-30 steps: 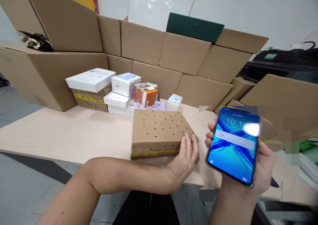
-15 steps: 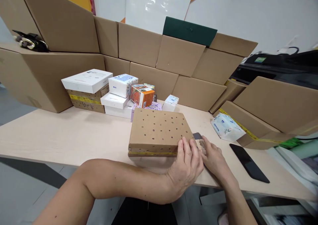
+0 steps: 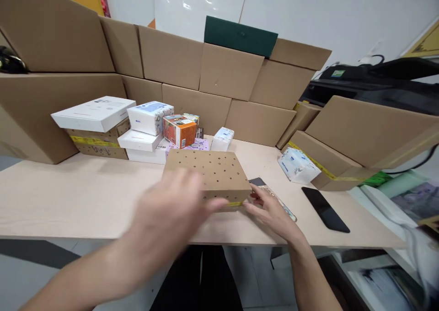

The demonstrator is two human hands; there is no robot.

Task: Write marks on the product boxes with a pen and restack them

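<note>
A brown cardboard box point(image 3: 219, 174) with small drawn circles and yellow tape along its front side lies flat on the table. My left hand point(image 3: 174, 206), smeared by motion, is in front of the box's left part and hides it; whether it touches the box I cannot tell. My right hand point(image 3: 270, 212) is at the box's right front corner, fingers apart, fingertips touching or nearly touching its side. Partly under that hand lies a flat, phone-shaped thing point(image 3: 284, 206) with a patterned face and a dark end.
A black phone point(image 3: 324, 209) lies on the right of the table point(image 3: 85, 196). A tissue pack point(image 3: 298, 165) leans by an open carton point(image 3: 338, 164). Behind stand a white box point(image 3: 99, 112), stacked packs, an orange box point(image 3: 180, 130) and a small tissue pack point(image 3: 222, 138). Cardboard panels point(image 3: 192, 103) wall the back.
My left hand has left the box's right front corner and swung left. My right hand has shifted from the flat patterned thing to the box's side, uncovering more of it. The view has turned right.
</note>
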